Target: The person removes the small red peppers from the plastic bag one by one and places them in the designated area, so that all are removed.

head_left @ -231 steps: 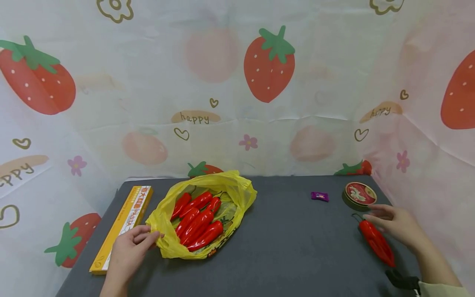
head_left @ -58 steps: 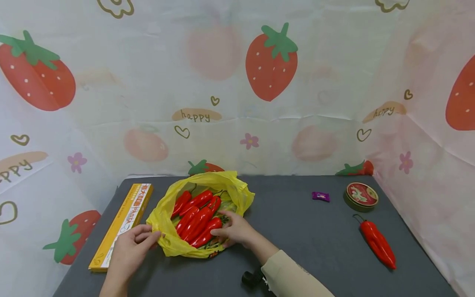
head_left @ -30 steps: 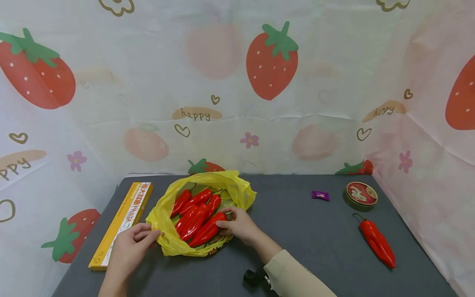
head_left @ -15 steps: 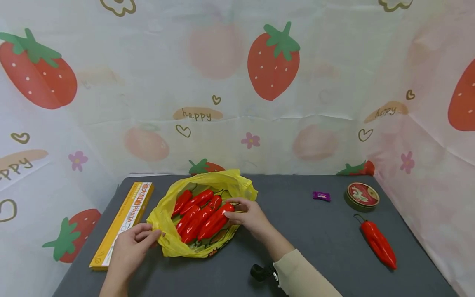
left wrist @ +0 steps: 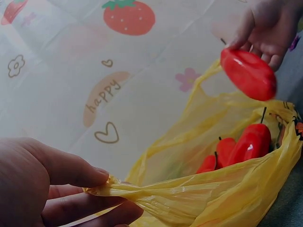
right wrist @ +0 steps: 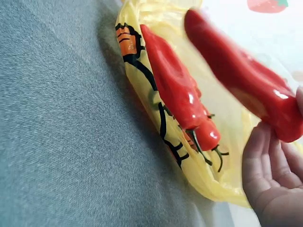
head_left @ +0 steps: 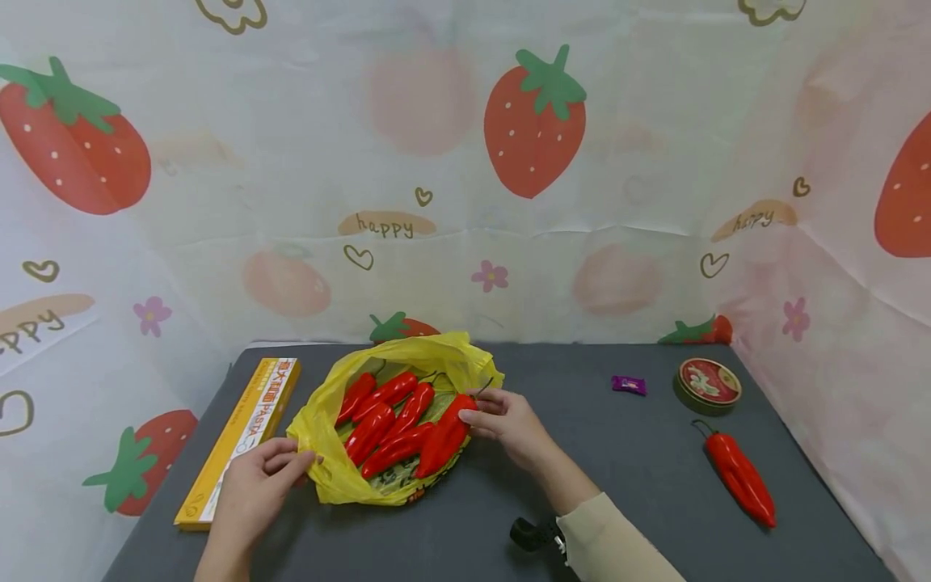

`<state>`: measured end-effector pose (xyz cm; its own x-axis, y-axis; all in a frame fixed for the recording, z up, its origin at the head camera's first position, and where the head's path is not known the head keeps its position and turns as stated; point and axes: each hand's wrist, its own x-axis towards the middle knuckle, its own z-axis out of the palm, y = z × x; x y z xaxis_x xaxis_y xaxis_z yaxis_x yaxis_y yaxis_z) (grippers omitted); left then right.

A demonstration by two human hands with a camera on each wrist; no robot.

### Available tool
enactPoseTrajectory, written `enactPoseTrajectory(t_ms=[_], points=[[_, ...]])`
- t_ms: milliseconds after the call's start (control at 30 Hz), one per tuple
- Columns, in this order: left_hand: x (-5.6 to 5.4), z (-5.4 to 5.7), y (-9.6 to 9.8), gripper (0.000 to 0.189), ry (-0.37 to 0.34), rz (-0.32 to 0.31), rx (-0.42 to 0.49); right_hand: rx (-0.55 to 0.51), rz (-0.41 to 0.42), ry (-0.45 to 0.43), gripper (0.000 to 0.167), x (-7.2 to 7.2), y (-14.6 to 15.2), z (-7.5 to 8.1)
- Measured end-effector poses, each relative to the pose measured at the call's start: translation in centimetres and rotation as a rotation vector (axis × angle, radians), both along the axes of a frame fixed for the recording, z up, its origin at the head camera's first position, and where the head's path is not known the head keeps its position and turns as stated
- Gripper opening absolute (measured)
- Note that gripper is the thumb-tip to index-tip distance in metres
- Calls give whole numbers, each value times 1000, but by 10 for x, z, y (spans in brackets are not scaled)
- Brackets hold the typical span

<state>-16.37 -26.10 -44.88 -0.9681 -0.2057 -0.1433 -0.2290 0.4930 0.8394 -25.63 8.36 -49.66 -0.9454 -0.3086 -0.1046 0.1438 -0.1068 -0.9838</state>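
Observation:
A yellow plastic bag [head_left: 330,485] lies on the dark table with its mouth spread wide. Several glossy red chili peppers [head_left: 393,390] are inside it. My left hand [head_left: 250,485] pinches the bag's left rim between thumb and fingers, as the left wrist view shows up close. At the bag's right side, my right hand [head_left: 516,424] grips one red chili pepper [head_left: 444,436] near its stem end. In both wrist views that pepper [right wrist: 236,71] is raised above the others, its tip pointing away from the hand.
Another red chili pepper [head_left: 740,478] lies at the table's right. Behind it stands a round tin [head_left: 707,384] with a red lid, near a small purple packet [head_left: 629,385]. A yellow pasta box [head_left: 240,436] lies left of the bag. Printed cloth [head_left: 451,283] hangs behind the table.
My right hand went from the chili pepper on the right to the bag, took hold of a chili pepper inside and lifted it rightward. The left hand has stayed on the rim.

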Motion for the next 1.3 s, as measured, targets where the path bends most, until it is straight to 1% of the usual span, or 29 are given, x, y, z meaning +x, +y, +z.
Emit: enactPoseTrajectory(t_ms=[100, 333, 467, 633, 700, 867, 1000, 1300], points=[[0, 0, 0, 43, 2, 1, 1, 11, 28, -14, 56, 3, 6, 0], [-1, -3, 0, 42, 1, 5, 10, 13, 82, -48, 59, 8, 25, 1], [-2, -4, 0, 42, 0, 5, 14, 28, 83, -57, 58, 10, 36, 0], [-2, -3, 1, 42, 0, 2, 21, 18, 91, -66, 58, 13, 49, 0], [-2, -3, 2, 42, 1, 0, 15, 24, 96, -65, 59, 16, 53, 1], [-1, -3, 2, 39, -12, 15, -22, 72, 106, -61, 62, 20, 66, 3], [-1, -2, 1, 39, -10, 9, -26, 115, 92, -68, 64, 23, 79, 5], [-2, -2, 3, 38, -12, 2, -4, 198, -4, -84, 62, 29, 109, 9]])
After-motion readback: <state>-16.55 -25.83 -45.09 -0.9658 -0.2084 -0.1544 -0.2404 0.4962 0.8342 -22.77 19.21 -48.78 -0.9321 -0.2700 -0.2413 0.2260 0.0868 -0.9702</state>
